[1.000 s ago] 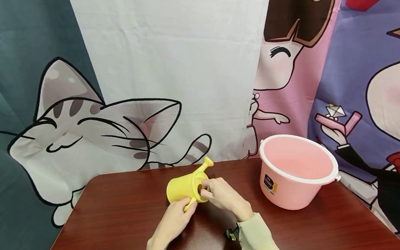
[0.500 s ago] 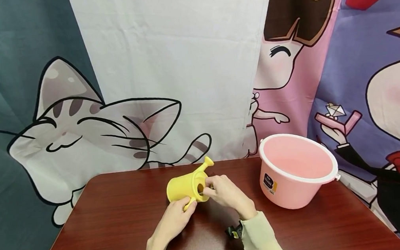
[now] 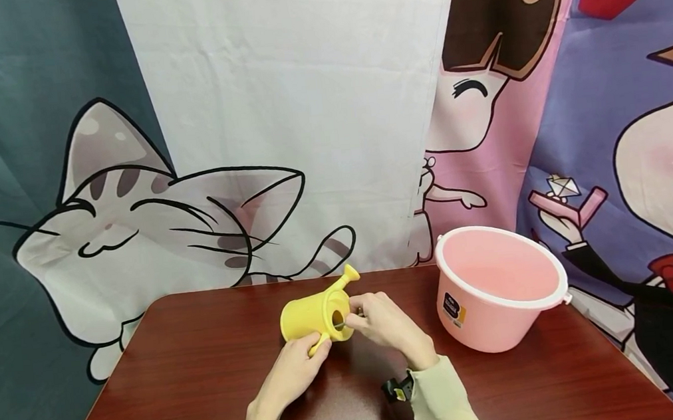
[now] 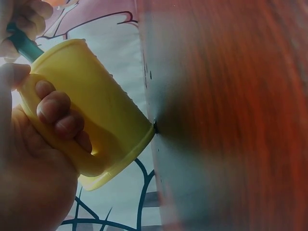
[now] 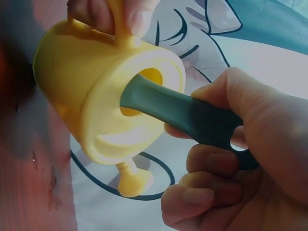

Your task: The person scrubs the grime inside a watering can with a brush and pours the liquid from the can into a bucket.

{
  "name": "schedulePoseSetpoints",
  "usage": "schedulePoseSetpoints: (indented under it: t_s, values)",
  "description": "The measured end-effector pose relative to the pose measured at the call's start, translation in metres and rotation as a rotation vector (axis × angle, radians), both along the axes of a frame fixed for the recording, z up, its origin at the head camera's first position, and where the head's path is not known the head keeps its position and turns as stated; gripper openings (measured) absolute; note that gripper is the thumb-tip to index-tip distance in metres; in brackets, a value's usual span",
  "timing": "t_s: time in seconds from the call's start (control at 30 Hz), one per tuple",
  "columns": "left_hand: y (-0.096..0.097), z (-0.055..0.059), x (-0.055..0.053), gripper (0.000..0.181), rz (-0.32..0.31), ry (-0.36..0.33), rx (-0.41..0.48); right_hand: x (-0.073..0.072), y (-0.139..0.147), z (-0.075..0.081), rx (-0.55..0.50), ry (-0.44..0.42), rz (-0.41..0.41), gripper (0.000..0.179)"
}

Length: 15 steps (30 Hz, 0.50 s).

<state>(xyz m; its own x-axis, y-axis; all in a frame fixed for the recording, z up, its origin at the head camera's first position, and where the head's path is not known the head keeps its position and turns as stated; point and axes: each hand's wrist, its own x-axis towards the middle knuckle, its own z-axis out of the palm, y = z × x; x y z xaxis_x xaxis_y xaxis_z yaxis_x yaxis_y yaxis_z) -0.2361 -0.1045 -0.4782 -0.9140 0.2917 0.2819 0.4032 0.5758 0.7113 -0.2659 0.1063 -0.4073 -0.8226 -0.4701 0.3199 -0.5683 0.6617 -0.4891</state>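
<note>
My left hand (image 3: 296, 363) grips the handle of a yellow watering can (image 3: 310, 316), fingers curled through its loop in the left wrist view. The can is tipped on its side, its opening facing right and its spout (image 3: 347, 276) pointing up and back. My right hand (image 3: 385, 326) holds a dark green handle (image 5: 180, 108) with a hole near its end, between thumb and fingers. The handle's narrower part passes through the can's round opening (image 5: 149, 79); its far end is hidden inside, so I cannot tell what tool it is.
A pink bucket (image 3: 491, 330) with a white rim stands to the right on the dark red-brown table (image 3: 209, 401). Behind the table's back edge hangs a cloth backdrop (image 3: 303, 106) printed with cartoon figures.
My right hand has drawn back slightly to the right from the can's opening, and more of the opening and the green handle shows. The left hand and can stay in place.
</note>
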Motion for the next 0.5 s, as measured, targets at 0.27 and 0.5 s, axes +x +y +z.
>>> schedulePoseSetpoints:
  t_s: [0.27,0.5]
  values:
    - [-0.0015,-0.0005,-0.0012,0.033,-0.003,-0.002,-0.012,0.004,0.0005,0.0067,0.0,0.016,-0.024,0.014]
    - [-0.0016,-0.0009,-0.0009,0.033,-0.005,-0.035,0.013,0.0035,-0.0031,0.0024,0.003,0.007,-0.017,0.015]
